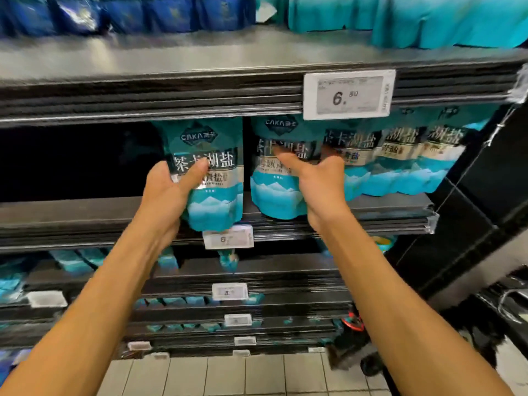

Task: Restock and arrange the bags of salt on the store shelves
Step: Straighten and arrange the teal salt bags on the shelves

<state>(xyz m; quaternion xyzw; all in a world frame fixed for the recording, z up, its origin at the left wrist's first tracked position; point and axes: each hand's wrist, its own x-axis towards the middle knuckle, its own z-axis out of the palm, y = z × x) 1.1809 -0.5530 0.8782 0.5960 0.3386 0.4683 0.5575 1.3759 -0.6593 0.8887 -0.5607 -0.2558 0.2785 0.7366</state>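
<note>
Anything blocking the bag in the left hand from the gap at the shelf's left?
Nothing visible. The left hand grips the bag at the shelf's front edge, and the space left of it is dark with nothing showing, though its back is too dark to judge. The standing bags, touched by the right hand, are all on the other side.

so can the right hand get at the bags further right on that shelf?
Probably yes. The right hand already rests on a salt bag, and the neighbouring bags stand beside it with the shelf front unobstructed.
</note>
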